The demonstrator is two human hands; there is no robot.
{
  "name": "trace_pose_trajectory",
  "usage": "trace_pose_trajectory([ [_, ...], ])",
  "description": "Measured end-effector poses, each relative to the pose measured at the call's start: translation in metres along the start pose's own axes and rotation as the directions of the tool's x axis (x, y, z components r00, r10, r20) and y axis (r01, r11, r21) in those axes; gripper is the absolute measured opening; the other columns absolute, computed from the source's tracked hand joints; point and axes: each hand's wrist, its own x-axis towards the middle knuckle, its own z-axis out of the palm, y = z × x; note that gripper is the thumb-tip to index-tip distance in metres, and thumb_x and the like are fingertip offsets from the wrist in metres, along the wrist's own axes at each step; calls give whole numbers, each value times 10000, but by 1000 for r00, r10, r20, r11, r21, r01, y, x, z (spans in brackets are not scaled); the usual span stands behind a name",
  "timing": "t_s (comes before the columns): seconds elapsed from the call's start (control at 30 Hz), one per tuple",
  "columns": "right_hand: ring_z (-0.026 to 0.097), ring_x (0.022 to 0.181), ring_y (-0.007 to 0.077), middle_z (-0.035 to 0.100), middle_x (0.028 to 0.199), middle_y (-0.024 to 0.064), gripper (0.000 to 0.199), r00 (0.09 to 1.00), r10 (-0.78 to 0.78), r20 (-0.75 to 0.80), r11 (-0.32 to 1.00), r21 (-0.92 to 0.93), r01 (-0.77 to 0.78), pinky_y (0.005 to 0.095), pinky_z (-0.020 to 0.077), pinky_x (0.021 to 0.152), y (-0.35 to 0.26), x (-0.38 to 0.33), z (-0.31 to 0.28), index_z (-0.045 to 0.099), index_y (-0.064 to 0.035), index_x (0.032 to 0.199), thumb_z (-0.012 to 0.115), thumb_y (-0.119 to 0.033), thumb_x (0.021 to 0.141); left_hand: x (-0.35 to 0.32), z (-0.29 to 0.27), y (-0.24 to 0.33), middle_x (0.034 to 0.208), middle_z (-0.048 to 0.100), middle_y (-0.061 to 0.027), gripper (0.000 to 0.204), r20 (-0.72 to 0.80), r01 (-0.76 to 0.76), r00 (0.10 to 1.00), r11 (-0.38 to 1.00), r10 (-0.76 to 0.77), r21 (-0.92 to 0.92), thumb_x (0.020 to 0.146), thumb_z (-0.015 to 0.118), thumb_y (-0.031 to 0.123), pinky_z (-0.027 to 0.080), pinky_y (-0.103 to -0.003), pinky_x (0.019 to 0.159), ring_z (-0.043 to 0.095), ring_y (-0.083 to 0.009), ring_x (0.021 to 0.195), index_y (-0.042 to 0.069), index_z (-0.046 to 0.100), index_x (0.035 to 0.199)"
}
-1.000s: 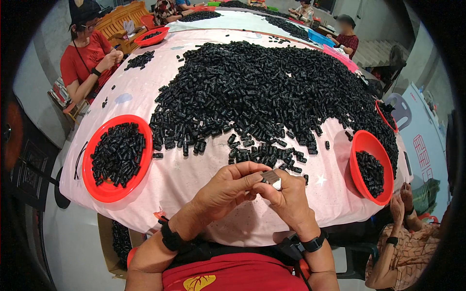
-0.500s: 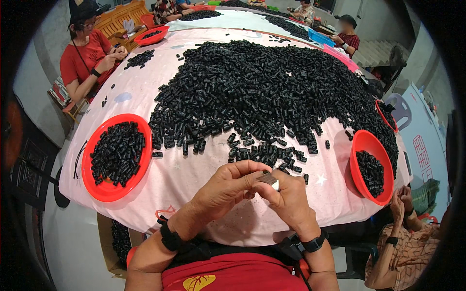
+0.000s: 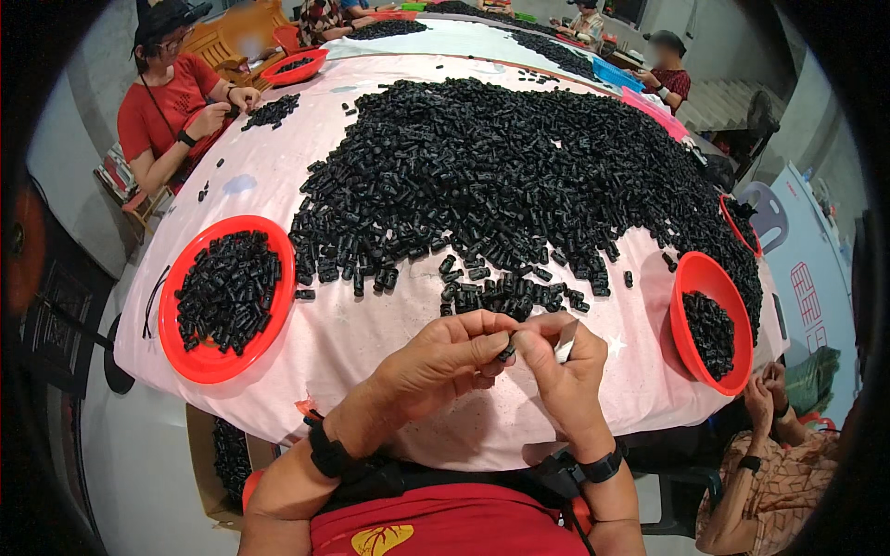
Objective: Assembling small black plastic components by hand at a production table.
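Close in front of me, my left hand (image 3: 445, 357) pinches a small black cylindrical part (image 3: 506, 354) between thumb and fingers. My right hand (image 3: 563, 375) meets it at the fingertips, curled around a small flat tool with a white end (image 3: 564, 351); most of the tool is hidden by the fingers, and its exact kind does not show. Just beyond both hands lies a small group of the same black parts (image 3: 501, 295), loose on the pink cloth. Behind that spreads a big heap of black parts (image 3: 482, 176).
A red basin of black parts (image 3: 174, 335) stands at the left, and a tilted red bowl (image 3: 684, 315) at the right, both on the pink tablecloth (image 3: 371, 338). One person in red (image 3: 176, 111) works at the far left; another's hands (image 3: 765, 389) show at the right edge.
The tool in my right hand has turned, so its broad brownish face no longer shows. The black part now shows between my left fingertips, and the right fingers have closed in toward it.
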Motion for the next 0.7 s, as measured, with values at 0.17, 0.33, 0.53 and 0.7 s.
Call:
trace_pose_trajectory([
  [0.17, 538, 623, 35, 634, 732, 12, 144, 995, 102, -18, 994, 41, -101, 179, 422, 543, -6, 1, -3, 639, -7, 852, 719, -111, 794, 3, -5, -3, 915, 593, 26, 325, 79, 25, 997, 996, -19, -80, 890, 615, 201, 480, -187, 742, 581, -36, 823, 63, 529, 1172],
  [0.33, 506, 589, 27, 613, 699, 3, 124, 995, 86, 58, 996, -16, -85, 180, 399, 518, -7, 0, 0, 640, 1, 850, 701, -98, 808, 2, -1, 0, 905, 588, 28, 297, 74, 25, 997, 997, -20, -76, 891, 615, 194, 479, -175, 728, 581, -34, 799, 66, 534, 1147],
  [0.53, 503, 595, 30, 595, 676, -19, 92, 994, 108, 1, 986, 124, -108, 181, 400, 521, -3, 1, 2, 651, -7, 839, 670, -96, 836, -1, -3, 0, 879, 585, 23, 280, 41, 51, 998, 995, -48, -80, 889, 617, 183, 468, -170, 712, 577, -37, 801, 71, 530, 1131],
  [0.7, 416, 510, 1, 520, 588, -72, 159, 958, 274, -86, 955, 142, -261, 179, 311, 464, -5, -2, -2, 652, -25, 795, 611, -151, 882, -7, -6, 16, 872, 577, 13, 243, -64, -91, 994, 988, 84, -128, 910, 588, 199, 460, -187, 672, 537, -56, 755, 73, 539, 1111],
])
